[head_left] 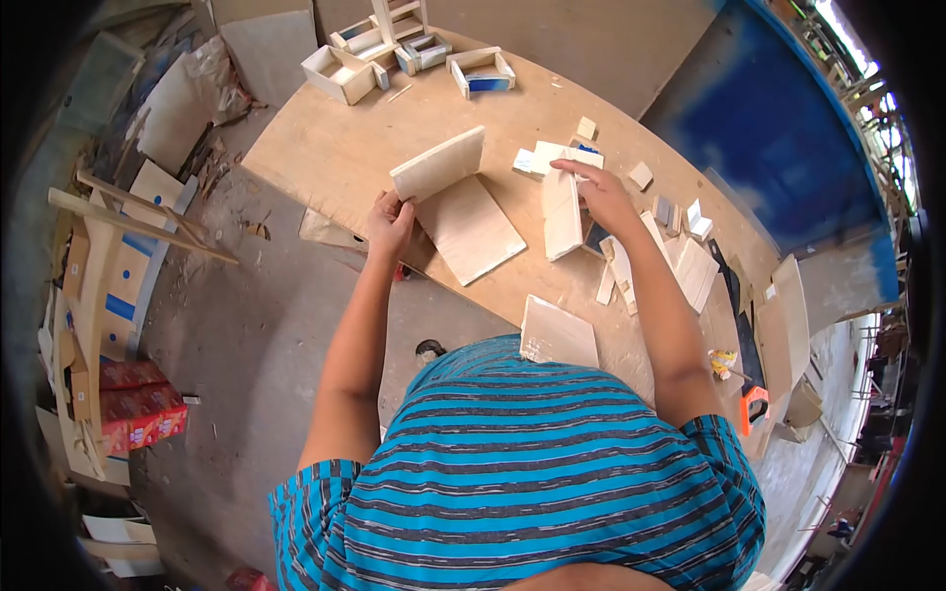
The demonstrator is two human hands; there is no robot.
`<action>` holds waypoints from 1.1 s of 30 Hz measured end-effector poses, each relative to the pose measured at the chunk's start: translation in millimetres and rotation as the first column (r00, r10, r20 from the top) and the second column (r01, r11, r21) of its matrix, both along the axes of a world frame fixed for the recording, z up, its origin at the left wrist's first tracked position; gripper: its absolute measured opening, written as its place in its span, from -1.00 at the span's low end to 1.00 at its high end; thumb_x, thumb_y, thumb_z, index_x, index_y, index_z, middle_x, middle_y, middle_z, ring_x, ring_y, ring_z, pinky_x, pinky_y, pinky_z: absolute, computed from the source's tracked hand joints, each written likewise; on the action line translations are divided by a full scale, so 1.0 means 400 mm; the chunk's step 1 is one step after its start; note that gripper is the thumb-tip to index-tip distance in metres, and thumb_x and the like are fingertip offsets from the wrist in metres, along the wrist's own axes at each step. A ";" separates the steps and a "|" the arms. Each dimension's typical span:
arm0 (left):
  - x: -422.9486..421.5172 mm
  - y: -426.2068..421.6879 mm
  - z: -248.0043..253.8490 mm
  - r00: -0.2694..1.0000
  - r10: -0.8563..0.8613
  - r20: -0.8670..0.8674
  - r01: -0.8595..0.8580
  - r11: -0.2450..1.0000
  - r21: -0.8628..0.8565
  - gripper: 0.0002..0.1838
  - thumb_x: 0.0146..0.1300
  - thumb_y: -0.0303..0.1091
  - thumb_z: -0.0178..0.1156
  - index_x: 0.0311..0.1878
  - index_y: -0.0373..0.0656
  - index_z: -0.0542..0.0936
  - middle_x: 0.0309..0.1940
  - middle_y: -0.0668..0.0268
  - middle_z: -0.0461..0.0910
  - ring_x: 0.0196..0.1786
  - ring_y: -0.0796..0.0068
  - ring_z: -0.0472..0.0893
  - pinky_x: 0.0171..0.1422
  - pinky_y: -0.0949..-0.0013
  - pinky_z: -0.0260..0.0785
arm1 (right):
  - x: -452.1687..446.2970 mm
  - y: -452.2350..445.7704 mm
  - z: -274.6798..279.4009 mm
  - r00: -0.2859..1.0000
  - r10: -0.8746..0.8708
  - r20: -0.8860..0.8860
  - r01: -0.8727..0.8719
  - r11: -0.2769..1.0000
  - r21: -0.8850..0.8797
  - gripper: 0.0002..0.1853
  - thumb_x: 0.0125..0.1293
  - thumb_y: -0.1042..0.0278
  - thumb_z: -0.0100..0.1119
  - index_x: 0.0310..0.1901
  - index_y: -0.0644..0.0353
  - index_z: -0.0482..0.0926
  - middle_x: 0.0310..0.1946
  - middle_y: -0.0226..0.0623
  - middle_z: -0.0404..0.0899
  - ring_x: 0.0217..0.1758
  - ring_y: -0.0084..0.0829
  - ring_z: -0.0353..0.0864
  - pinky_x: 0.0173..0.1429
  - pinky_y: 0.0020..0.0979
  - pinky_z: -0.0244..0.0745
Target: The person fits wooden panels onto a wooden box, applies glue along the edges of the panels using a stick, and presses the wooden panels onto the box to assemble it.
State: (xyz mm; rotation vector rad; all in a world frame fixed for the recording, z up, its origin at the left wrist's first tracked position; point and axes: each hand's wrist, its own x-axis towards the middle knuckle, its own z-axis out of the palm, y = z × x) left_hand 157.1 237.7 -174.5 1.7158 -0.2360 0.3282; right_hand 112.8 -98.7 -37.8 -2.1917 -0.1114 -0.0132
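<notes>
My left hand [390,221] pinches the lower corner of a thin wooden board [439,163], which stands tilted on edge. Just beneath it a square wooden panel [473,230] lies flat near the table's front edge; whether the two are joined I cannot tell. To the right, my right hand [603,195] grips the upper edge of another wooden panel [563,219], held at a slant, fingers stretched over its top. Pale wood blocks [557,156] lie just behind those fingers. Close to my body, a loose square board [560,331] rests at the table edge.
Small wooden boxes [340,75] stand on the far left of the wooden table [325,138]. Offcuts [696,274] crowd its right side, with an orange-handled saw [754,406] beyond. A blue-painted panel [788,128] stands behind. Red packages [143,404] sit on the floor at left.
</notes>
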 end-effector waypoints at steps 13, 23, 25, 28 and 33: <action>-0.003 -0.002 0.010 0.999 0.002 0.032 -0.003 0.999 0.040 -0.75 0.19 -0.40 0.06 -0.10 -0.20 0.62 -0.45 0.27 0.64 -0.34 0.39 0.56 0.54 0.10 -0.12 | 0.001 0.145 0.080 0.999 0.027 -0.047 -0.044 0.916 -0.398 -0.13 0.00 0.47 0.01 0.46 0.05 0.04 -0.41 0.07 0.56 -0.25 0.06 0.57 -0.05 -0.08 0.44; -0.015 -0.009 0.035 0.999 0.030 0.020 -0.031 0.999 0.043 -0.79 0.18 -0.36 0.09 -0.18 -0.21 0.62 -0.61 0.28 0.53 -0.49 0.38 0.46 0.44 0.17 0.01 | 0.056 0.164 0.042 0.997 0.079 0.000 -0.071 0.900 -0.430 -0.31 -0.01 0.37 0.07 0.29 0.18 0.33 -0.16 0.19 0.58 -0.07 0.07 0.57 0.06 -0.15 0.45; -0.015 -0.010 0.034 0.999 0.034 0.023 -0.035 0.998 0.056 -0.80 0.18 -0.35 0.09 -0.20 -0.21 0.62 -0.63 0.28 0.51 -0.51 0.38 0.44 0.44 0.17 0.02 | 0.052 0.157 0.051 0.997 0.072 -0.042 -0.083 0.918 -0.387 -0.32 -0.01 0.38 0.07 0.27 0.20 0.34 -0.11 0.16 0.58 -0.04 0.03 0.59 0.09 -0.19 0.45; -0.012 -0.006 0.037 0.999 0.025 0.043 -0.030 0.993 0.110 -0.80 0.19 -0.34 0.09 -0.21 -0.20 0.61 -0.64 0.27 0.49 -0.53 0.36 0.44 0.44 0.16 0.02 | 0.072 0.104 -0.001 0.999 0.023 0.028 -0.014 0.964 -0.267 -0.34 0.01 0.39 0.06 0.26 0.20 0.36 -0.06 0.06 0.59 0.01 -0.10 0.59 0.12 -0.28 0.43; -0.008 -0.012 0.032 0.998 0.045 0.053 -0.052 0.991 0.124 -0.80 0.20 -0.33 0.09 -0.19 -0.18 0.62 -0.66 0.28 0.49 -0.52 0.34 0.47 0.47 0.11 0.00 | 0.066 0.048 0.021 0.913 0.060 -0.403 0.124 0.902 0.415 -0.26 -0.03 0.49 0.02 0.33 0.32 0.26 -0.02 -0.21 0.53 -0.12 -0.51 0.52 0.00 -0.52 0.42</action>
